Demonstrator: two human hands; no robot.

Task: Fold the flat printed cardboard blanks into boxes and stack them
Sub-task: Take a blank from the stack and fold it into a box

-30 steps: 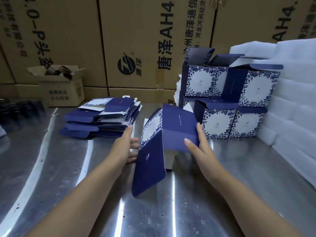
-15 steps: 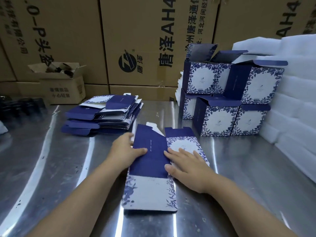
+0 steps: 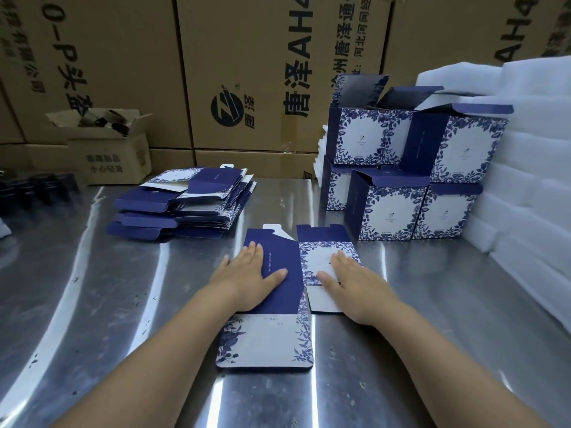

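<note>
Blank [image 3: 268,341] may skid on surface [image 3: 108,288].
Left hand [image 3: 247,273], right hand [image 3: 355,282] press it, fingers [image 3: 256,251] flat, no grip; crease may skew.

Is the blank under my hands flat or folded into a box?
Flat. The blank lies pressed on the table under the left hand and right hand, both palms down; no side stands up.

A stainless steel tabletop [image 3: 92,304] is spreading across the foreground, its scuffed surface catching overhead light in long pale streaks. Large brown shipping cartons [image 3: 247,57] printed with black Chinese characters are standing stacked behind it, walling off the back. A small open carton [image 3: 114,159] is sitting at the rear left, and white foam sheets [image 3: 531,180] are lying piled along the right edge.
</note>
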